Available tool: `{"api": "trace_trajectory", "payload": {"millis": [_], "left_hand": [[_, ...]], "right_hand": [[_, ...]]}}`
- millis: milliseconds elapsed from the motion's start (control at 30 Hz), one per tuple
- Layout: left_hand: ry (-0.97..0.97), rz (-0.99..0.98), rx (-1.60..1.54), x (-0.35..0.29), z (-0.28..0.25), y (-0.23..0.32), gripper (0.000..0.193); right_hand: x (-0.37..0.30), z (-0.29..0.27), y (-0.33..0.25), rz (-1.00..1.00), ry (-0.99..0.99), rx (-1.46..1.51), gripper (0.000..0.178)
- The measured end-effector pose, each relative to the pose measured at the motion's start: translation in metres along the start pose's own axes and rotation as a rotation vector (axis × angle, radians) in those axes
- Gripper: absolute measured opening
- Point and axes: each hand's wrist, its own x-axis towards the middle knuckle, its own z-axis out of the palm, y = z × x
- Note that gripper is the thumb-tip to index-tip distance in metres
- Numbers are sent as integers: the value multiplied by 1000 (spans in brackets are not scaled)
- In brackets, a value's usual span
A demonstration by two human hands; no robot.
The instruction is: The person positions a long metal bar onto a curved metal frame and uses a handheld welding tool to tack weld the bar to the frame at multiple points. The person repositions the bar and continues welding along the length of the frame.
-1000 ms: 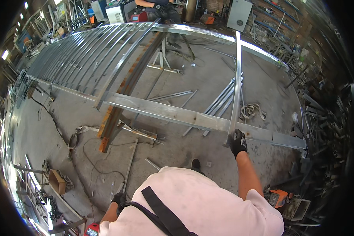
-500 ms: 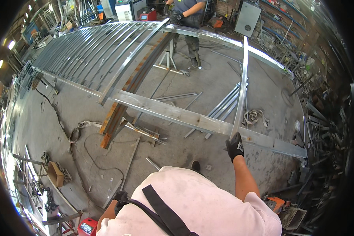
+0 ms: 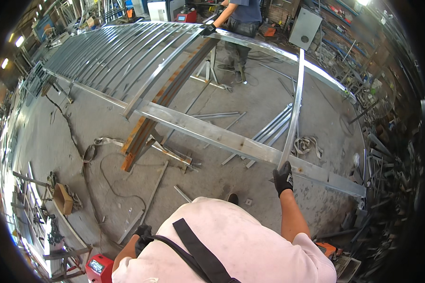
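My right hand point(image 3: 283, 179), in a black glove, is closed around the near end of a loose square metal tube point(image 3: 295, 106). This tube lies across two long rails; its near end sits over the wide near rail point(image 3: 212, 134), and its far end rests at the far rail point(image 3: 278, 49). My left hand point(image 3: 143, 234), also gloved in black, hangs low by my left side, close to a black strap point(image 3: 198, 250) across my back or side. Its fingers are partly hidden and I cannot make out any grip. Many parallel bars point(image 3: 108, 56) span the rails on the left.
A co-worker point(image 3: 243, 28) stands beyond the far rail, a gloved hand at a bar end. Rusty beams point(image 3: 148, 123) support the frame. Loose tubes point(image 3: 274, 126), a strap bundle point(image 3: 308, 147) and a cable point(image 3: 106, 177) lie on the floor. A red machine point(image 3: 99, 268) stands lower left.
The co-worker has leaned in, with a hand reaching to the far end of the nearest fixed-looking bar. My view has shifted slightly; my right hand still grips the tube.
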Motion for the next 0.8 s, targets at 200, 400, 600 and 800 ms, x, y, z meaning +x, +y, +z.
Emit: {"api": "trace_trajectory", "payload": {"millis": [200,400,600,800], "left_hand": [[11,102,314,-4,9,-13,33],[209,85,106,-53,31,-4,38],[272,-135,-154,-102,84,-23,39],[143,-138,-48,-65,100,-115,39]], "right_hand": [[-15,-13,-23,-62,133,-156,79],[-24,-2,-94,-566,248,16,66],[-32,88,-161,-881,-296,95,59],[-92,180,-243,-943,-658,197,55]]}}
